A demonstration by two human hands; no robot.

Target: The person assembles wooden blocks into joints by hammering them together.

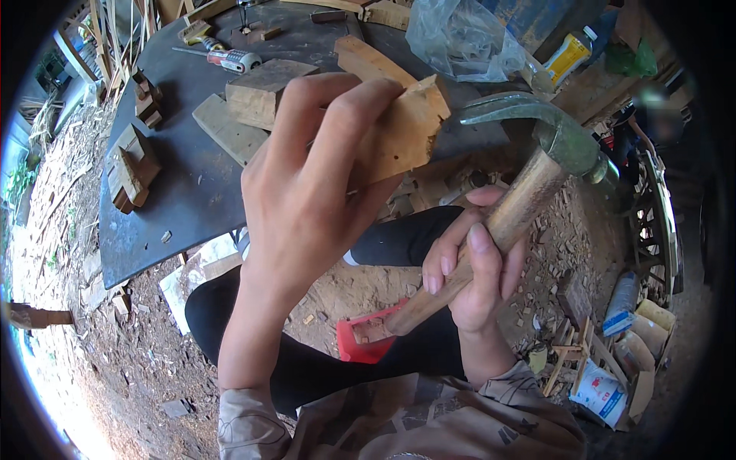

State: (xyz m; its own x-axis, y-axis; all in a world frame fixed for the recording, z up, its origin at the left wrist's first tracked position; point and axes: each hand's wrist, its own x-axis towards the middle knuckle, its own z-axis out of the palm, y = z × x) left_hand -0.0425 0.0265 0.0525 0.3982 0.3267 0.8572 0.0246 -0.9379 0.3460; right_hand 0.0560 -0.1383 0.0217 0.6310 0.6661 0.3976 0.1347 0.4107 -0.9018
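Note:
My left hand (314,169) is closed around a light wooden block (410,130), held up above the near edge of the dark table. Small notches and a dark hole mark the block's face. In my right hand (483,268) is a claw hammer (529,184), gripped around the middle of its wooden handle. The greenish metal head points up, and its claw curves toward the block with a small gap between them. Behind my left hand, a thick wood block (264,88) and a flat wood piece (228,126) lie on the table.
The dark rounded table (192,184) bears a screwdriver (230,60), a brush (198,32) and small wooden pieces (132,169). At the back are a clear plastic bag (460,38) and a yellow bottle (571,54). Wood chips cover the ground; a white bucket (599,392) stands lower right.

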